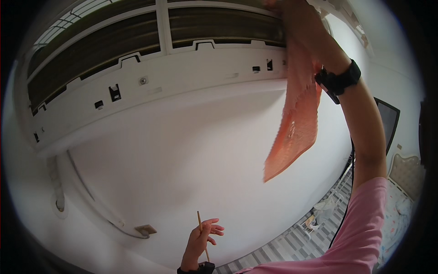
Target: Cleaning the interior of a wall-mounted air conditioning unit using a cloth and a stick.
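Note:
My left hand [198, 241] is low in the view, a thin wooden stick [198, 219] gripped between thumb and fingers. Its other fingers are spread. At the top right, my right hand [299, 20] is raised to the right end of a white wall-mounted air conditioner [205, 63]. From that hand hangs a pink cloth [301, 116], its lower corner dangling in front of the wall. The right fingertips are blurred and partly cut off by the frame's top edge. The unit's front is off, exposing dark filter panels [226, 25] in a white frame.
A grey cord runs down the white wall [178, 154] to a socket [146, 230]. A pipe [56, 181] enters the wall at left. On the right are a dark screen [388, 120], a bed [397, 212], and a white rack [323, 212] on the striped floor [284, 248].

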Tool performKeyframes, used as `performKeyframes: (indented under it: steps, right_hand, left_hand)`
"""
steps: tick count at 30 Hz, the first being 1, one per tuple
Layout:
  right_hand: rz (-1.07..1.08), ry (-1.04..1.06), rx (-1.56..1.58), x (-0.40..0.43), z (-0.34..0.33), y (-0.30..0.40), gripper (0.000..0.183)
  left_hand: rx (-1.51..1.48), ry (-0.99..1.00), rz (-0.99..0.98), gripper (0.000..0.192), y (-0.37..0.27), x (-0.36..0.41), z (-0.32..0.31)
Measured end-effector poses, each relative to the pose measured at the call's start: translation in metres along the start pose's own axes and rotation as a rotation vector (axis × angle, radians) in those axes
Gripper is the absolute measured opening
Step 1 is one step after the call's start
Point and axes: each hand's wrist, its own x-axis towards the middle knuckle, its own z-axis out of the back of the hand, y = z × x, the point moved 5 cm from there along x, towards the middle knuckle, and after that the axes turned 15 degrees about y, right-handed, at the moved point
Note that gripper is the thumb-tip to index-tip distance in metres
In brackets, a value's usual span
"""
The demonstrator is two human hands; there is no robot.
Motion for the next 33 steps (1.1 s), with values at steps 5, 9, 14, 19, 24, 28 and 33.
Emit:
performKeyframes:
  steps: [5, 9, 14, 19, 24, 28, 33]
  right_hand:
    - [-0.028, 0.099, -0.486, 0.025, -0.002, 0.031, 0.020]
    - [0.498, -0.130, -0.290, 0.010, 0.007, 0.085, 0.019]
    - [0.262, -0.096, -0.279, -0.024, 0.023, 0.063, 0.016]
    - [-0.103, -0.030, -0.643, -0.027, 0.007, -0.016, 0.019]
    - [-0.189, 0.018, -0.703, -0.020, -0.015, -0.026, 0.029]
    - [-0.003, -0.136, -0.591, -0.017, -0.010, -0.014, 0.024]
    - [-0.187, -0.102, -0.117, 0.025, -0.007, -0.017, 0.025]
  left_hand:
    - [-0.017, 0.012, 0.004, 0.052, 0.004, -0.003, -0.001]
    - [-0.022, 0.038, -0.013, 0.052, 0.008, -0.002, -0.003]
    - [-0.014, 0.017, 0.012, 0.054, 0.010, -0.010, -0.002]
    - [-0.009, -0.025, -0.004, 0.058, 0.013, -0.022, 0.005]
    - [-0.019, -0.035, -0.004, 0.056, 0.006, -0.028, 0.015]
    - [-0.026, -0.013, -0.011, 0.053, 0.002, -0.027, 0.019]
    - [-0.010, 0.016, 0.015, 0.048, 0.005, -0.022, 0.025]
